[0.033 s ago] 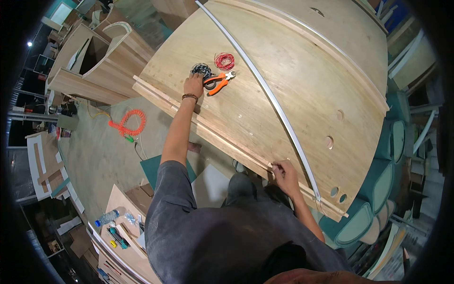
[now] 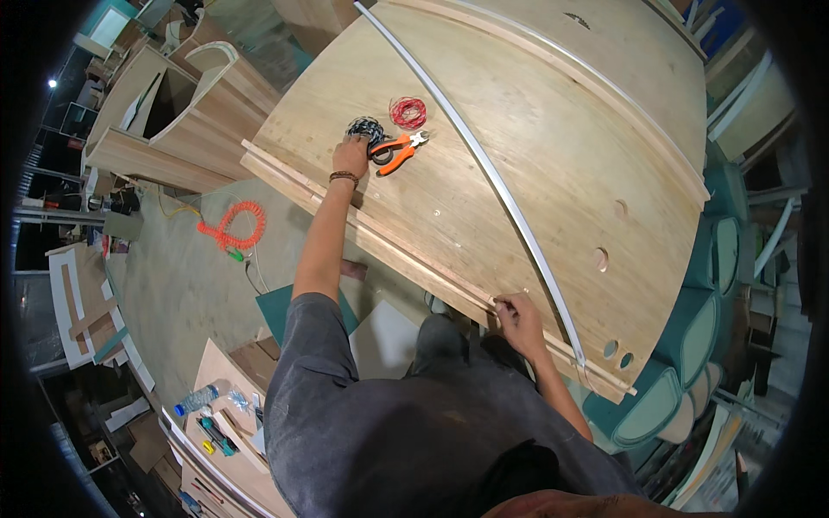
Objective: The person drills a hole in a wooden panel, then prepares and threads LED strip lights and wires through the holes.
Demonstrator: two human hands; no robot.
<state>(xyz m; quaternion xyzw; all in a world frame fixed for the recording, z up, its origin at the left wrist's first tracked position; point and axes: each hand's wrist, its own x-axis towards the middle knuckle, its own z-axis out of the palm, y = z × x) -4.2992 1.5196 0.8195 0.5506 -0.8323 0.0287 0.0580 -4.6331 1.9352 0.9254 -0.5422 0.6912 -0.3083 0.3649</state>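
My left hand (image 2: pixel 351 157) reaches far out over the wooden panel (image 2: pixel 553 155), its fingers closed on a coil of black-and-white twisted wire (image 2: pixel 366 128). Right beside it lie cutting pliers with orange handles (image 2: pixel 398 155) and a small dark ring, possibly tape, partly under them. A coil of red wire (image 2: pixel 408 113) rests just beyond. My right hand (image 2: pixel 520 321) is at the panel's near edge, fingers curled in a pinch by the wooden edge strip (image 2: pixel 406 248). What it pinches, if anything, is too small to make out.
A long, thin light-metal strip (image 2: pixel 484 164) lies diagonally across the panel. Round holes (image 2: pixel 610 349) pierce its right side. An orange coiled hose (image 2: pixel 244 226) lies on the floor at left. Green padded pieces (image 2: pixel 699 324) stand at right; a side board holds a bottle (image 2: pixel 197 400) and tools.
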